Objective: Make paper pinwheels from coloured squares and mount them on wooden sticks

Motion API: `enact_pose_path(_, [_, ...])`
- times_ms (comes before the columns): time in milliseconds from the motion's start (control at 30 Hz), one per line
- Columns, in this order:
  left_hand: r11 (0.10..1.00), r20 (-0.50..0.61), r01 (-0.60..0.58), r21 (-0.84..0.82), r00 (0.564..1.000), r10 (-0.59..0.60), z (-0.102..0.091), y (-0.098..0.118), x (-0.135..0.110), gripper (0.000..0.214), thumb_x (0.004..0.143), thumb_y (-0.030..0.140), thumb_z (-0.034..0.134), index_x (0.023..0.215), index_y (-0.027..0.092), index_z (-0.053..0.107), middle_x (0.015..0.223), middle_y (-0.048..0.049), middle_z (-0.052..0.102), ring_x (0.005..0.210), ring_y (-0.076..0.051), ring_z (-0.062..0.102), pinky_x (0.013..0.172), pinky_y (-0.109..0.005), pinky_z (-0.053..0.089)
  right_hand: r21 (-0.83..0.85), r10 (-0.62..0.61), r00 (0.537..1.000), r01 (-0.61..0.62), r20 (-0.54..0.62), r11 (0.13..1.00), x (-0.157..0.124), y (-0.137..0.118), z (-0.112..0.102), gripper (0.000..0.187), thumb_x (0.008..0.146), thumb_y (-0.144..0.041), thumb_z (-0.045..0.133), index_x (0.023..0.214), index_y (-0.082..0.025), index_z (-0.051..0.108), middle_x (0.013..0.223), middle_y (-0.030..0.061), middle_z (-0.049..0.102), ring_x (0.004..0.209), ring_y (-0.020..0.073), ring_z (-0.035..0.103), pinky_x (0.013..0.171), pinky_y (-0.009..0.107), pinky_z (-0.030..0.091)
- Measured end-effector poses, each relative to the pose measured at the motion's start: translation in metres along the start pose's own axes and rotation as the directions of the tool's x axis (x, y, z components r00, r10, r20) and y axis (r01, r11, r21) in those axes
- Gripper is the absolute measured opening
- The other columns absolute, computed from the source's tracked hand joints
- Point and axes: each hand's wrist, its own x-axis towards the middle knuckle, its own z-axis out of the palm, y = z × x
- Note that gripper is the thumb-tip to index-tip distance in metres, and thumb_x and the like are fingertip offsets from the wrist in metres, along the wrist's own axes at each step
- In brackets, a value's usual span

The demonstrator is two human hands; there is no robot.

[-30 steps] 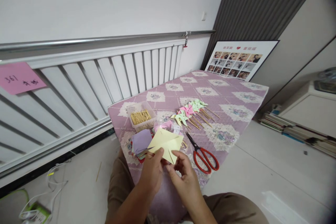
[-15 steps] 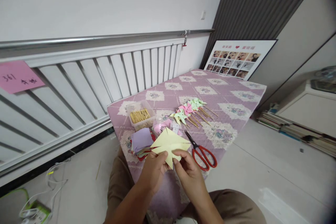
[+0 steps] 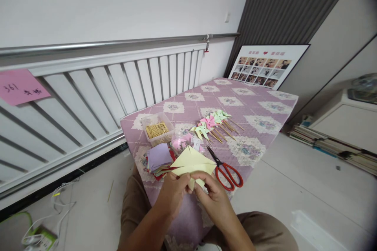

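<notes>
A pale yellow paper square (image 3: pixel 191 157), slit in from its corners, is held between both hands above the near part of the table. My left hand (image 3: pixel 174 190) pinches its near left edge. Thumb and fingers of my right hand (image 3: pixel 210 190) close on the near right part, where a flap bends. The fingertips hide part of the paper there. Red-handled scissors (image 3: pixel 226 172) lie just right of the paper, blades pointing away. To the left rests a stack of coloured paper squares (image 3: pixel 159 157), lilac on top.
Behind the stack stands a clear box (image 3: pixel 158 128) of wooden sticks. A pink item in clear plastic (image 3: pixel 181 143) lies beside it. Several finished paper pinwheels (image 3: pixel 209 122) on sticks lie mid-table. A white radiator (image 3: pixel 132 82) runs along the table's left side.
My fingertips have come closer together at the paper's near corner. The near flap, flat before, is now bent inward. Scissors, stack and pinwheels stay where they were.
</notes>
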Motion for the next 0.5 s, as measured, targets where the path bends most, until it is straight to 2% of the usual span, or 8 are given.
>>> enact_pose_path(133, [0.999,0.020,0.031,-0.014,0.999,-0.030,-0.001,-0.002,-0.001,0.006,0.072,0.021,0.064,0.070,0.015,0.062,0.057,0.0039,0.051,0.052,-0.008,0.038,0.052,-0.022,0.032,0.026,-0.015,0.999,0.014,0.032,1.000,0.001,-0.003,-0.002,0.009,0.090,-0.026,0.051,0.090,-0.023,0.059,0.076,0.0009,0.066,0.080,0.0186,0.060,0.077,0.031,0.045])
enact_pose_path(267, [0.995,0.080,0.093,-0.039,0.993,-0.089,-0.012,-0.002,-0.002,0.013,0.071,0.025,0.068,0.073,0.013,0.063,0.063,0.0007,0.055,0.056,-0.009,0.044,0.053,-0.022,0.035,0.027,0.003,0.998,-0.005,0.063,1.000,0.000,-0.006,-0.006,0.013,0.091,-0.027,0.049,0.084,-0.022,0.058,0.076,0.0015,0.067,0.081,0.0187,0.060,0.078,0.030,0.043])
enact_pose_path(400, [0.976,0.188,0.194,-0.100,0.967,-0.173,-0.031,0.005,0.002,0.035,0.074,0.043,0.064,0.092,0.014,0.066,0.077,-0.0062,0.062,0.065,-0.014,0.052,0.052,-0.023,0.039,0.009,0.034,0.997,-0.034,0.063,0.999,-0.002,-0.007,-0.013,0.011,0.089,-0.027,0.051,0.084,-0.022,0.058,0.082,0.0020,0.066,0.083,0.0183,0.058,0.076,0.028,0.042])
enact_pose_path(500, [0.958,0.241,0.274,-0.083,0.938,-0.248,-0.043,0.014,0.011,0.043,0.076,0.049,0.060,0.100,0.015,0.065,0.081,-0.0076,0.064,0.065,-0.015,0.054,0.052,-0.023,0.040,0.027,0.055,0.995,-0.057,0.085,0.998,-0.004,-0.008,-0.017,0.008,0.087,-0.026,0.053,0.082,-0.022,0.057,0.082,0.0006,0.062,0.080,0.0168,0.056,0.073,0.026,0.042])
